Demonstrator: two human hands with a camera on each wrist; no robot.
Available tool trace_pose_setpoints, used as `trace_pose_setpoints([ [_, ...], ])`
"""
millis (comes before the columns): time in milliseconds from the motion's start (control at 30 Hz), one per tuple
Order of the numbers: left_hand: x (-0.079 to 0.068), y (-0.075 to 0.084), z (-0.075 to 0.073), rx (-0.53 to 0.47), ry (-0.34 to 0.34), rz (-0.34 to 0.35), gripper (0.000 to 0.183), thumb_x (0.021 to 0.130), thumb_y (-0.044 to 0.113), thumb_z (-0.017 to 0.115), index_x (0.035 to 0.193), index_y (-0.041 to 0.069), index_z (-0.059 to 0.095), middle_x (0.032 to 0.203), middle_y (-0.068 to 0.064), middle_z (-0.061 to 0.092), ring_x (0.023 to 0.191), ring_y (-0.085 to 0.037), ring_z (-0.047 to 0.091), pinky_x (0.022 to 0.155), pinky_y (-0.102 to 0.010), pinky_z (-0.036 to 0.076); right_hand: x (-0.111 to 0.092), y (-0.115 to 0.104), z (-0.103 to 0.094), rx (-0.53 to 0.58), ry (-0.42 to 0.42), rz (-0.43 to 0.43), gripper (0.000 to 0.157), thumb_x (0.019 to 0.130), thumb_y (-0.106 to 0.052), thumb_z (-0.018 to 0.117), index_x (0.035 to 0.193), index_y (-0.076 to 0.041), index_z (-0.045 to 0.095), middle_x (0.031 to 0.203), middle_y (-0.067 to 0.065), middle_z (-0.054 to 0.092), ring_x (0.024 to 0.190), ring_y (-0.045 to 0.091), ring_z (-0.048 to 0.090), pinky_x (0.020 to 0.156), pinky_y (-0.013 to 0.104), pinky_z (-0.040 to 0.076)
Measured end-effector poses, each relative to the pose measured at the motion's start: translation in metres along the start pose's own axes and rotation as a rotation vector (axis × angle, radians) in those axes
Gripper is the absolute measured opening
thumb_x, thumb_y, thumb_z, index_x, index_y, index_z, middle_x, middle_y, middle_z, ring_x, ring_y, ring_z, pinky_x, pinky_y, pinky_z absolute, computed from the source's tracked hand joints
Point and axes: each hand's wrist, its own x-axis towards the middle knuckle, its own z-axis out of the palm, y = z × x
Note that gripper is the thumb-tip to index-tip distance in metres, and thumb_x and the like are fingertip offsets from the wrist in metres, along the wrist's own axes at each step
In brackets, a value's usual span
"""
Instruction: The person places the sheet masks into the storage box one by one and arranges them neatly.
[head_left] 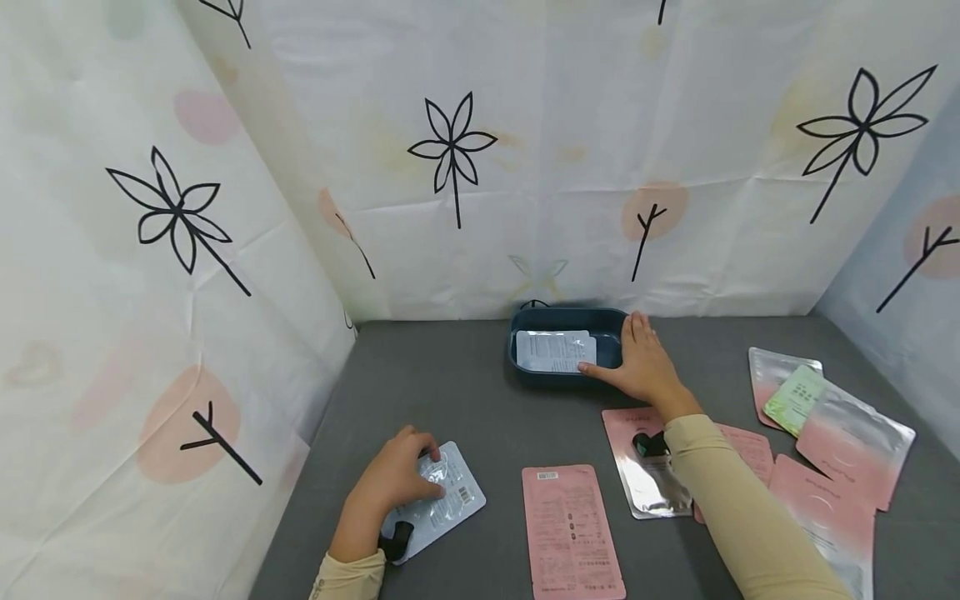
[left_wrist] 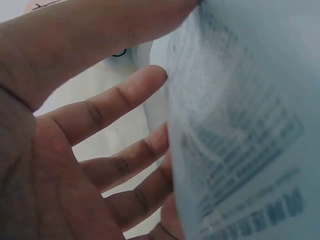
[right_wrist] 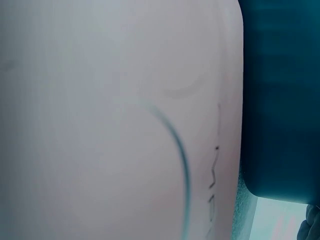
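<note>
A pale blue sachet (head_left: 457, 496) lies tilted on the grey table at the left. Over it rests my left hand (head_left: 393, 479), thumb and fingers apart at its surface. From the left wrist view, the fingers (left_wrist: 120, 102) are spread and slightly bent, and the sachet (left_wrist: 240, 130) hides some of their tips. My right hand (head_left: 645, 367) lies at the right end of a dark blue basket (head_left: 558, 377), fingers straight along the rim and thumb over the front edge. Inside the basket is a pale printed sachet (head_left: 555, 350). The right wrist view shows the basket wall (right_wrist: 285, 100) but no right hand.
One pink sachet (head_left: 573, 533) lies at the front middle. A pink and silver sachet (head_left: 652, 483) is partly under my right forearm. Further right, several pink and silver sachets (head_left: 855, 442) overlap with a green one (head_left: 797, 398). Patterned curtains (head_left: 555, 167) border the table's back and sides.
</note>
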Motion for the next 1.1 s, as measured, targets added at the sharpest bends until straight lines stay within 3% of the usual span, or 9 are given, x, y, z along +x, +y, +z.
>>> trace_pose_setpoints([
  [167,0.000,-0.002,0.001,-0.031,0.009,0.003,0.044,0.064,0.016,0.102,0.092,0.014,0.068,0.098,-0.004,0.060,0.087,-0.019,0.055,0.077,-0.040,0.051,-0.001,0.000,0.000,0.004,-0.001,0.001,0.138,0.087,-0.085,0.060,0.165,0.013,0.001,0.174,0.034,-0.003,0.163,0.052,-0.002,0.132,0.065,0.005],
  [333,0.002,-0.003,0.003,-0.077,-0.025,0.006,0.041,0.067,0.016,0.101,0.088,0.014,0.065,0.090,-0.002,0.062,0.078,-0.018,0.052,0.063,-0.034,0.045,-0.002,-0.001,0.003,0.003,0.005,0.003,0.138,0.087,-0.085,0.061,0.164,0.014,0.003,0.174,0.035,-0.001,0.163,0.053,0.000,0.131,0.066,0.007],
  [533,0.006,-0.004,0.003,-0.111,-0.063,0.043,0.036,0.071,0.013,0.098,0.089,0.015,0.066,0.103,-0.004,0.070,0.089,-0.020,0.061,0.070,-0.036,0.052,-0.003,-0.001,0.003,0.009,0.017,0.005,0.138,0.087,-0.085,0.061,0.164,0.014,0.005,0.174,0.034,-0.001,0.163,0.053,0.000,0.131,0.067,0.007],
  [700,0.008,0.001,0.001,-0.130,-0.061,0.086,0.030,0.073,0.004,0.092,0.090,0.012,0.068,0.090,-0.002,0.067,0.079,-0.019,0.057,0.064,-0.033,0.051,-0.002,0.000,0.002,0.007,0.020,0.008,0.138,0.086,-0.085,0.061,0.164,0.014,0.005,0.174,0.034,-0.001,0.163,0.052,-0.001,0.132,0.066,0.006],
  [767,0.008,0.003,0.000,-0.136,-0.046,0.092,0.027,0.075,0.003,0.089,0.091,0.012,0.069,0.087,-0.001,0.065,0.076,-0.018,0.055,0.061,-0.031,0.049,-0.002,0.000,0.002,0.007,0.017,0.009,0.138,0.086,-0.085,0.061,0.164,0.014,0.005,0.175,0.034,-0.001,0.163,0.052,-0.001,0.132,0.066,0.006],
  [1100,0.010,0.017,-0.005,-0.145,0.129,0.082,0.021,0.084,0.002,0.082,0.099,0.014,0.076,0.106,-0.002,0.075,0.088,-0.015,0.060,0.078,-0.036,0.053,-0.001,-0.001,0.001,-0.001,0.006,0.012,0.139,0.087,-0.086,0.059,0.164,0.015,0.004,0.174,0.034,-0.003,0.163,0.052,-0.002,0.132,0.066,0.005],
])
